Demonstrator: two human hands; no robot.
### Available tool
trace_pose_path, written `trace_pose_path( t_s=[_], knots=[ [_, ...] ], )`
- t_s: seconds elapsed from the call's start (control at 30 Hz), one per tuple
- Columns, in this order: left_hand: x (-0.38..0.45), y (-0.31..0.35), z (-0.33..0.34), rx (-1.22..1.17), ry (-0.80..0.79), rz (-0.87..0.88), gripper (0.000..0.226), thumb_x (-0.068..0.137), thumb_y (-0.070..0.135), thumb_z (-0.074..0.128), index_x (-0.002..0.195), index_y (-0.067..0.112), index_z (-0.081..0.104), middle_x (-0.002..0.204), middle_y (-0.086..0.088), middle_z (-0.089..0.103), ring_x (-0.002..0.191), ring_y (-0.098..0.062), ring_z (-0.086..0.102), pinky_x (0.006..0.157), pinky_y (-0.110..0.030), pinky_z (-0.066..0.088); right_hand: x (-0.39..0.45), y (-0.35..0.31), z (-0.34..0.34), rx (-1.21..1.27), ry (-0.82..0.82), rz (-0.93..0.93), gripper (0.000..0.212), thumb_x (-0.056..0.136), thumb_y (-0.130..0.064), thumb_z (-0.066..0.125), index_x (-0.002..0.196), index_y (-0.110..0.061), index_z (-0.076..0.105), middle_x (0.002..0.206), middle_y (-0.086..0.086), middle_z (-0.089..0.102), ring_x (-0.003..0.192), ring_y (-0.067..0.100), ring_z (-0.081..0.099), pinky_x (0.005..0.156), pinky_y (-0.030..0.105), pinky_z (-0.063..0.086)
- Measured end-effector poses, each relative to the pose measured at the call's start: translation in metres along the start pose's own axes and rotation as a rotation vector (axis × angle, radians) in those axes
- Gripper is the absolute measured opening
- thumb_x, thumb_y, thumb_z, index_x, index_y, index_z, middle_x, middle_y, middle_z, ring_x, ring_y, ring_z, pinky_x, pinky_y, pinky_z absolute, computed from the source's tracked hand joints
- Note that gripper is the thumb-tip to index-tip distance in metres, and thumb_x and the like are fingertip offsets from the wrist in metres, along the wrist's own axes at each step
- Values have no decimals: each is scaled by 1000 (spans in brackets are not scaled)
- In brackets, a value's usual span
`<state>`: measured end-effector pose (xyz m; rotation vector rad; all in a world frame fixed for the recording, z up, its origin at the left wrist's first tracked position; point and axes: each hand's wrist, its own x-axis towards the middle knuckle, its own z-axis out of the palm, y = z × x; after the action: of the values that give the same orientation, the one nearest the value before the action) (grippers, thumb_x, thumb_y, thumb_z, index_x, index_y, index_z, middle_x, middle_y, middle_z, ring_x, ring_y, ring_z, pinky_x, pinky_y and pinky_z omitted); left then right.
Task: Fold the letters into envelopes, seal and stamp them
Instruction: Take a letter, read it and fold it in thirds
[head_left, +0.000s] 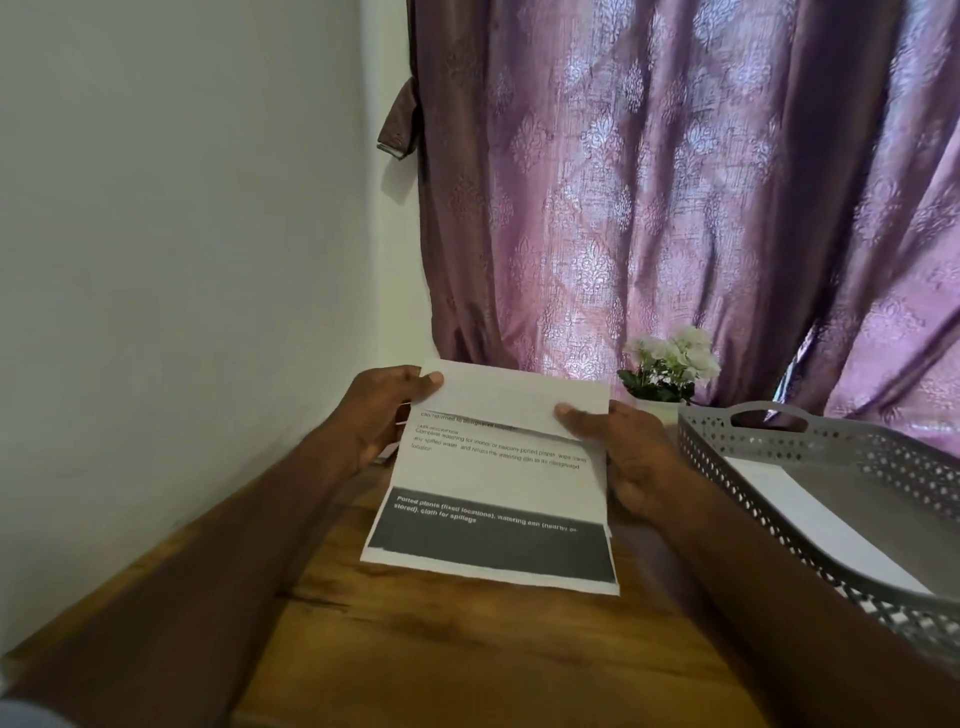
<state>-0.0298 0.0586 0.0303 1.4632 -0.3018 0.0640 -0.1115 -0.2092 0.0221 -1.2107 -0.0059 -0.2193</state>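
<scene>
Holding one printed letter (493, 483) above the wooden worktop (467, 649), both hands pinch its far folded flap: left hand (382, 415) at the left corner, right hand (623, 452) along the right edge, each grip clenched on paper. It looks light, limp and easily creased, so the edges beside the fold seem the best hold. Right of it, one grey perforated tray (779, 457) holds white sheets, number unclear. Farther off stands one flower pot (667, 371).
</scene>
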Motion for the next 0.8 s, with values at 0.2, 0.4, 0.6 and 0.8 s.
trace_pose_path(
  t_s=[0.2, 0.4, 0.6, 0.8],
  knots=[
    [-2, 6, 7, 15, 194, -13, 52, 101, 56, 53, 95, 9, 72, 62, -1, 70, 50, -15, 62, 49, -25, 50, -2, 1, 4, 41, 33, -23, 40, 79, 9, 78, 117, 0, 70, 99, 22, 78, 82, 40, 77, 61, 45, 62],
    [-7, 7, 2, 19, -166, 3, 30, 78, 31, 83, 94, 7, 81, 105, -20, 79, 88, -33, 79, 65, -33, 63, -5, 2, 7, -4, 48, -60, 36, 76, 7, 81, 111, 1, 73, 97, 22, 78, 82, 39, 77, 62, 45, 62],
    [0, 2, -1, -4, -74, -2, 39, 73, 25, 89, 101, 0, 77, 102, -20, 79, 90, -36, 79, 69, -38, 65, 2, -4, 0, -90, 284, -186, 19, 78, -11, 87, 88, -7, 72, 85, 17, 79, 71, 32, 78, 61, 40, 61],
    [2, -3, -5, -4, -71, 15, 46, 71, 26, 90, 105, -2, 77, 104, -22, 78, 93, -37, 78, 74, -39, 65, -5, -6, 5, -138, 101, -120, 36, 75, -14, 90, 105, -3, 74, 90, 15, 80, 77, 33, 78, 58, 36, 62]
  ],
)
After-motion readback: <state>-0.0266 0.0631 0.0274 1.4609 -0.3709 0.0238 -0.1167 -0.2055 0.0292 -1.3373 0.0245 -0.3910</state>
